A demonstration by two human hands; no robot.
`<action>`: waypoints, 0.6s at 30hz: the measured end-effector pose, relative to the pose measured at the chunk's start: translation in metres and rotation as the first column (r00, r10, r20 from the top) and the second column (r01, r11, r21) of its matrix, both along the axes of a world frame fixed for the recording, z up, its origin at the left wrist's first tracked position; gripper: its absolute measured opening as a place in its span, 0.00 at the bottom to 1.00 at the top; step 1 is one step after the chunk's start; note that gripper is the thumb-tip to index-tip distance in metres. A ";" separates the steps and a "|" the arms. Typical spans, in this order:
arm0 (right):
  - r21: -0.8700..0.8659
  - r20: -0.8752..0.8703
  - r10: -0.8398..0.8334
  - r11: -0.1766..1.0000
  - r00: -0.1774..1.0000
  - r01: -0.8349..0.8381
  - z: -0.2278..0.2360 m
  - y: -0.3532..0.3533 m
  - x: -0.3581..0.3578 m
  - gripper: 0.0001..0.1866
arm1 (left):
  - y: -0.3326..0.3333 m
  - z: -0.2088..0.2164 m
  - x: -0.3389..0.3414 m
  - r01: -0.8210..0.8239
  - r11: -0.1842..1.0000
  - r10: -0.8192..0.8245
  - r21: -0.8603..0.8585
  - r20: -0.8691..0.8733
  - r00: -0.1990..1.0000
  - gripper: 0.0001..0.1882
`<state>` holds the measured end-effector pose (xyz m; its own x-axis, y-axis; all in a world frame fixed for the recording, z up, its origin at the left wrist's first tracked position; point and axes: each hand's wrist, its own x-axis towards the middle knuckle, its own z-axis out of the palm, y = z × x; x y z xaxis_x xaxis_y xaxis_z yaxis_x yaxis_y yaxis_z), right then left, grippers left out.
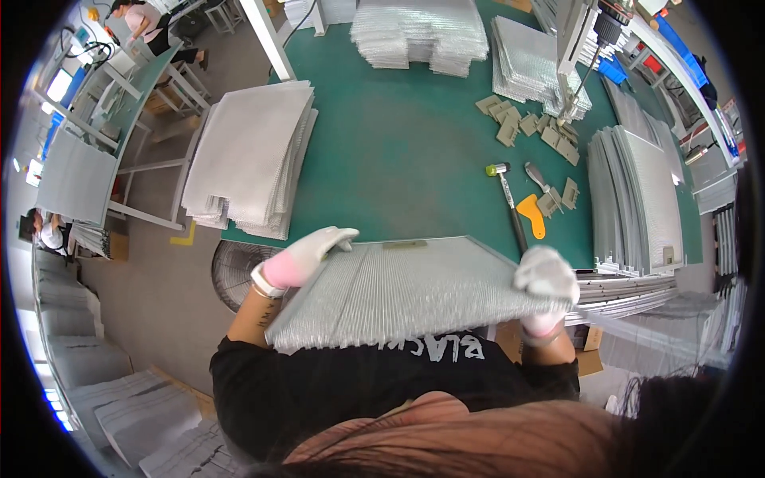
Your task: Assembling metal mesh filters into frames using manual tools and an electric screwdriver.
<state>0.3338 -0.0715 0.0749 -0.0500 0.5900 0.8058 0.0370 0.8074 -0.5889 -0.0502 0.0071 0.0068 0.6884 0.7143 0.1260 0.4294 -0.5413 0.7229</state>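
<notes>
A wide grey-white pleated mesh panel point(398, 283) is held tilted in front of my chest, its far edge over the front of the green table. Along that far edge runs a thin pale rim with a small beige-grey clip point(405, 244). My left hand point(307, 255), in a white glove with a pink cuff, grips the panel's left end, with the fingertips at its far left corner. At the right end my gloved right hand point(547, 279) is closed around the edge, slightly blurred. The undersides of both hands' grips are hidden.
On the green table point(382, 151) lie a hammer point(508, 199), a yellow scraper point(531, 216), a putty knife point(543, 185) and several beige clips point(510, 127). Panel stacks stand at left point(251, 151), back point(418, 32) and right point(637, 199). A floor fan point(235, 275) is by the left corner.
</notes>
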 end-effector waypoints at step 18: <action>-0.158 -0.044 -0.328 0.935 0.944 0.318 -0.002 0.069 -0.012 0.15 | 0.005 0.068 0.049 -0.396 0.887 -0.001 0.239 0.857 0.515 0.06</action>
